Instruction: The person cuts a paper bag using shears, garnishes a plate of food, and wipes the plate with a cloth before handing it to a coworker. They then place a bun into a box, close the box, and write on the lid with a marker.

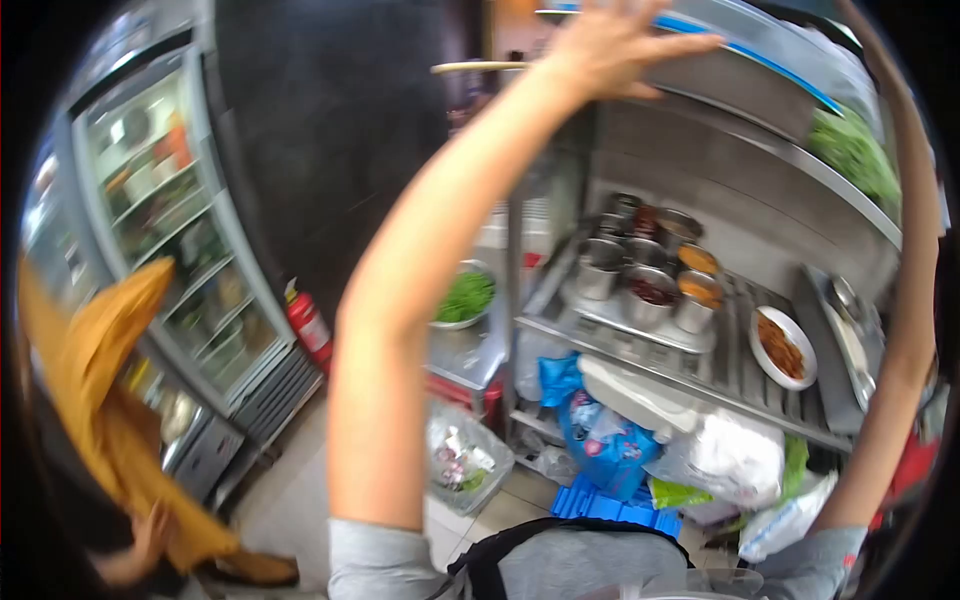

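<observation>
The left hand [610, 45] is raised high, fingers spread wide and closed on nothing, palm against the front edge of a steel tray [740, 85] with a blue rim. The tray sits on the top shelf [860, 205] of a metal rack, at the upper right of the view. Whether the palm presses the tray or only brushes it is hard to tell through the blur. The right arm [900, 320] runs up the right edge and its hand is cut off at the top, so its grip cannot be told. A wooden handle [465, 67] pokes out just behind the left hand; what it belongs to is hidden.

Leafy greens [855, 150] lie on the top shelf beside the tray. On the shelf below stand steel canisters [650, 285] of sauces and a white dish [782, 348] of orange-brown food. The left forearm crosses in front of a bowl of green vegetables [465, 298]. Under the rack are a blue bag [600, 440], white plastic bags [730, 455] and a blue crate [610, 505]. Well to the left are a fire extinguisher [308, 325], a glass-door fridge [170, 230] and another person's yellow garment [110, 400].
</observation>
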{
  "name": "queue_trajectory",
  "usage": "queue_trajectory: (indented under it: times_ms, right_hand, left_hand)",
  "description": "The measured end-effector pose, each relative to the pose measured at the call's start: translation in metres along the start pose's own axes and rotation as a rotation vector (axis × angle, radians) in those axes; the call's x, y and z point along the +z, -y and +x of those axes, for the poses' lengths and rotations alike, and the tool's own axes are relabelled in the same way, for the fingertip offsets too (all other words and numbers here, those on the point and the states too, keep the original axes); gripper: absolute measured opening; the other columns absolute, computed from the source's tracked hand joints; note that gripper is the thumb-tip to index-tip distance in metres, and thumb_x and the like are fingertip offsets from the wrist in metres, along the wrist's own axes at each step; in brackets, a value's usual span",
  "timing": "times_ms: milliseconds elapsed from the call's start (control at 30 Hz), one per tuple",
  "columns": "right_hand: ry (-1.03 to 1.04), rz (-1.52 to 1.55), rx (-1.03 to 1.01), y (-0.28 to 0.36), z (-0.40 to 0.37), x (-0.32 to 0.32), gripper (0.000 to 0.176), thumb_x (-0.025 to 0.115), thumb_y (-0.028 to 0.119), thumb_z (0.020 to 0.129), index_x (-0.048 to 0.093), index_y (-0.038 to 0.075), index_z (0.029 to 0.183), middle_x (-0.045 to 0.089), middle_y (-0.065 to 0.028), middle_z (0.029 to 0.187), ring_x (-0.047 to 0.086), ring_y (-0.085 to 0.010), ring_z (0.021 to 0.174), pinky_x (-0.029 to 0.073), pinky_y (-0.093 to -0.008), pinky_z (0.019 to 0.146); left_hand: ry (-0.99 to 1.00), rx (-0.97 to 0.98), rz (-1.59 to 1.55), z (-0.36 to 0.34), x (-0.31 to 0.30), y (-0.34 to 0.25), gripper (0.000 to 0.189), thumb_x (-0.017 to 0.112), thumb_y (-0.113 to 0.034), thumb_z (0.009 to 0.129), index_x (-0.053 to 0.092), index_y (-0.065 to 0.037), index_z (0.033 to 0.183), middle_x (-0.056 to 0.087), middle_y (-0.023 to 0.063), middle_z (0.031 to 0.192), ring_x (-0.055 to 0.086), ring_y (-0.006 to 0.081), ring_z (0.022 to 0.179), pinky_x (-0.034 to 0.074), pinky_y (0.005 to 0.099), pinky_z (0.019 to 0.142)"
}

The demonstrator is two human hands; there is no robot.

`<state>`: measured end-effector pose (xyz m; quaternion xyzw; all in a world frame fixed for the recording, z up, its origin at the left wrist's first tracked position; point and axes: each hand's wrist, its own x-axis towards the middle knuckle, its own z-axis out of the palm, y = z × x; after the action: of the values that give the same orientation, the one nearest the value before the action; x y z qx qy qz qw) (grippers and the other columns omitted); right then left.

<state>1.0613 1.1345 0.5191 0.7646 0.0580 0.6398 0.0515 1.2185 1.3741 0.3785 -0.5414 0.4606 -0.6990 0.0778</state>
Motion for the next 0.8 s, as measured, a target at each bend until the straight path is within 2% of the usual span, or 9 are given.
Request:
queue_trajectory:
  times_ms: [33,100,133,267,367,567,667,767,800]
  right_hand:
    - [0.213,0.060,0.088,-0.011,0.018,0.020,0.075,0.050,0.048,0.082,0.016,0.015,0.140,0.023,-0.0164,0.142,0.037,-0.0254,0.123,0.028,-0.0415,0.101]
    - [0.230,0.181,-0.058,0.016,0.010,0.046,0.061,0.051,0.039,0.082,0.031,0.009,0.131,0.039,-0.0161,0.127,0.045,-0.0246,0.110,0.036,-0.0384,0.092]
    - [0.236,0.232,-0.131,0.030,-0.001,0.053,0.055,0.051,0.034,0.082,0.039,0.006,0.127,0.047,-0.0160,0.120,0.049,-0.0243,0.104,0.040,-0.0369,0.087]
    - [0.778,0.127,-0.068,0.004,0.037,0.083,0.038,0.053,0.023,0.080,0.055,-0.001,0.110,0.061,-0.0140,0.093,0.056,-0.0226,0.083,0.046,-0.0327,0.071]
    - [0.849,0.176,-0.159,-0.040,0.055,0.129,0.038,0.058,0.022,0.077,0.056,-0.003,0.105,0.060,-0.0120,0.083,0.055,-0.0215,0.076,0.045,-0.0310,0.068]
    - [0.436,0.228,-0.260,0.011,0.023,0.107,0.052,0.059,0.039,0.080,0.053,-0.003,0.110,0.059,-0.0167,0.095,0.056,-0.0250,0.088,0.045,-0.0370,0.076]
    - [-0.684,-0.297,-0.701,0.002,0.021,0.119,0.058,0.055,0.043,0.083,0.045,-0.002,0.119,0.051,-0.0199,0.113,0.051,-0.0299,0.104,0.044,-0.0418,0.085]
    - [-0.745,-0.671,-0.677,0.053,-0.011,0.066,0.060,0.058,0.037,0.083,0.038,0.000,0.126,0.041,-0.0205,0.125,0.042,-0.0335,0.114,0.040,-0.0435,0.093]
    - [-0.802,-0.306,-0.749,0.064,-0.016,0.054,0.060,0.058,0.032,0.082,0.036,-0.001,0.127,0.039,-0.0205,0.128,0.039,-0.0335,0.117,0.037,-0.0448,0.096]
  left_hand:
    - [0.033,-0.008,-0.006,-0.001,-0.002,-0.001,0.105,0.077,-0.049,0.047,0.024,-0.033,0.137,0.007,0.0247,0.142,0.004,0.0410,0.132,0.005,0.0663,0.099]
    - [-0.026,-0.011,-0.038,-0.004,0.003,0.000,0.101,0.074,-0.051,0.052,0.023,-0.032,0.137,0.004,0.0239,0.143,0.003,0.0409,0.132,0.003,0.0639,0.101]
    - [-0.022,-0.068,0.231,-0.005,0.009,-0.003,0.096,0.075,-0.055,0.043,0.028,-0.053,0.126,0.031,0.0121,0.133,0.026,0.0364,0.124,0.016,0.0665,0.096]
    - [0.043,-0.087,0.322,0.000,0.017,-0.007,0.083,0.068,-0.061,0.051,0.028,-0.056,0.123,0.034,0.0136,0.131,0.029,0.0419,0.121,0.015,0.0738,0.090]
    - [-0.007,-0.106,0.217,0.005,0.038,-0.003,0.081,0.069,-0.059,0.052,0.029,-0.058,0.122,0.034,0.0145,0.131,0.027,0.0438,0.122,0.017,0.0752,0.088]
    - [-0.062,-0.144,0.126,0.002,0.041,-0.005,0.074,0.067,-0.057,0.058,0.030,-0.057,0.122,0.035,0.0153,0.131,0.028,0.0448,0.121,0.019,0.0729,0.090]
    - [-0.026,-0.159,0.101,0.004,0.032,-0.018,0.071,0.064,-0.054,0.063,0.028,-0.055,0.125,0.033,0.0121,0.134,0.027,0.0406,0.123,0.020,0.0708,0.091]
    - [-0.055,-0.103,0.062,0.007,0.021,-0.045,0.067,0.061,-0.048,0.068,0.028,-0.051,0.126,0.033,0.0074,0.135,0.027,0.0344,0.125,0.022,0.0669,0.092]
    - [-0.069,-0.073,0.045,0.010,0.017,-0.058,0.065,0.060,-0.047,0.069,0.028,-0.050,0.126,0.032,0.0059,0.135,0.026,0.0324,0.125,0.023,0.0656,0.093]
